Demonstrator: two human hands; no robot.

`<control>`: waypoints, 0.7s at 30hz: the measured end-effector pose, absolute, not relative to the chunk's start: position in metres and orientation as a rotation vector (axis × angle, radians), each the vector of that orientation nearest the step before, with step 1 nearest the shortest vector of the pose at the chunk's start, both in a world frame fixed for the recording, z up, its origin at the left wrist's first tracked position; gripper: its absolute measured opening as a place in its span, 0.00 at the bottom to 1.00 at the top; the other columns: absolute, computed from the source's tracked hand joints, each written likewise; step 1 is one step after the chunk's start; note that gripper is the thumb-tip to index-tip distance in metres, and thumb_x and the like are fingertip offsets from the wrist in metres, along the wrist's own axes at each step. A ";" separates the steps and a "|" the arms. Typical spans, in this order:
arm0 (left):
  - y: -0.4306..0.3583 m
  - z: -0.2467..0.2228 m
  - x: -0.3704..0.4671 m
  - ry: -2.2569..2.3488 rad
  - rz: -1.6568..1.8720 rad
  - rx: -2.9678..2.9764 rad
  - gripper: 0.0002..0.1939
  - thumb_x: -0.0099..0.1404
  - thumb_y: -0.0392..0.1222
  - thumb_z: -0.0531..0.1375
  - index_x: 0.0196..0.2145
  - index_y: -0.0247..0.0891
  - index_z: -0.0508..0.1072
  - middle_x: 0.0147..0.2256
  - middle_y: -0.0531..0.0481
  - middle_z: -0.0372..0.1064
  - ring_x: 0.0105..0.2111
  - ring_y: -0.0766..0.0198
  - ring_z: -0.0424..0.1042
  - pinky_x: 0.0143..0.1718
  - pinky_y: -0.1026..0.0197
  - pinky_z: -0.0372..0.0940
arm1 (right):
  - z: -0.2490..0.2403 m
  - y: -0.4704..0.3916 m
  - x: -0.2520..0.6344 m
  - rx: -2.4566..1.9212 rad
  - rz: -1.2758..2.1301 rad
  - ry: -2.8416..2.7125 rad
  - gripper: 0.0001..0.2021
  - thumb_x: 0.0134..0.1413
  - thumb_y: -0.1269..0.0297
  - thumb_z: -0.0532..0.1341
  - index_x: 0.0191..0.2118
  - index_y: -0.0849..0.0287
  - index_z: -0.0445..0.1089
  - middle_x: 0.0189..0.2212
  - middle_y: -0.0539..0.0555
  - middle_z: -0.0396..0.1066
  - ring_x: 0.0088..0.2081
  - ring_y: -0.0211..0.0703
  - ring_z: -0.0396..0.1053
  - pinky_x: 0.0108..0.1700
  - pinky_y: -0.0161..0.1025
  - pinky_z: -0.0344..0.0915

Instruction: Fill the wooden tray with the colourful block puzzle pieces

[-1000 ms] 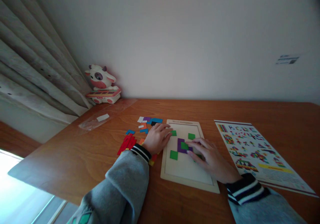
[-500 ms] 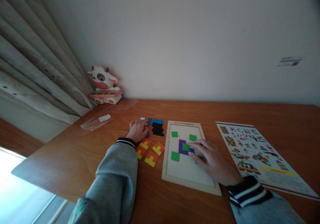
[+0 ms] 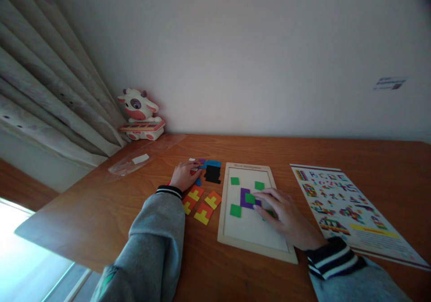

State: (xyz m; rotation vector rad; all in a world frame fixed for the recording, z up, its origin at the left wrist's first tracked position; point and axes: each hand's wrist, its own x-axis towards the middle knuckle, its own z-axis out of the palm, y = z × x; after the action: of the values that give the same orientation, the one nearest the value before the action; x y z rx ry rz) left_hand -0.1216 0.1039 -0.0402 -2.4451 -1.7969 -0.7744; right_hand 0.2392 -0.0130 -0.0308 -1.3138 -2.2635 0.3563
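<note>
Our left hand point(image 3: 183, 175) left the board's point(image 3: 247, 232) left edge and went to the loose pieces beyond it. That bared the upper-left green square point(image 3: 235, 181), the black pieces point(image 3: 213, 174) and the orange and yellow pieces point(image 3: 203, 213). Most recently, our left thumb spread toward the black pieces.

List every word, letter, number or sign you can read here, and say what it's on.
"P": on the printed sheet, top row; its other print is too small or blurred.
Wooden board: heading along the far edge, too blurred to read.
Wall sticker: lines of print, too blurred to read.
</note>
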 end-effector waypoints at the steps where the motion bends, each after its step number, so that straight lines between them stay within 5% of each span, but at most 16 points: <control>1: 0.104 -0.039 -0.122 -1.797 -0.795 -2.453 0.13 0.66 0.48 0.59 0.44 0.43 0.79 0.49 0.48 0.76 0.53 0.56 0.72 0.60 0.54 0.62 | -0.031 -0.013 0.239 -1.312 0.358 -2.265 0.16 0.66 0.54 0.54 0.55 0.49 0.68 0.51 0.55 0.69 0.55 0.51 0.65 0.58 0.53 0.62; 13: 0.103 -0.036 -0.124 -1.989 -1.137 -2.427 0.16 0.69 0.50 0.55 0.47 0.44 0.78 0.42 0.52 0.79 0.41 0.60 0.79 0.45 0.61 0.72 | -0.033 -0.012 0.240 -1.298 0.348 -2.252 0.17 0.66 0.54 0.54 0.56 0.49 0.68 0.51 0.56 0.69 0.55 0.51 0.65 0.58 0.53 0.63; 21: 0.102 -0.030 -0.127 -2.075 -1.391 -2.243 0.13 0.65 0.42 0.59 0.46 0.38 0.77 0.39 0.48 0.80 0.38 0.59 0.79 0.42 0.60 0.73 | -0.035 -0.012 0.241 -1.284 0.323 -2.257 0.16 0.66 0.55 0.55 0.56 0.49 0.67 0.51 0.56 0.69 0.54 0.52 0.66 0.56 0.54 0.64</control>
State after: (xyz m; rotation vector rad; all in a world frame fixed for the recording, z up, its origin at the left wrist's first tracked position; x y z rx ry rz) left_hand -0.1268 0.1024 -0.0297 -2.2427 -2.0752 -1.3908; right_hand 0.2407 -0.0122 -0.0347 -1.2844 -2.2567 0.3230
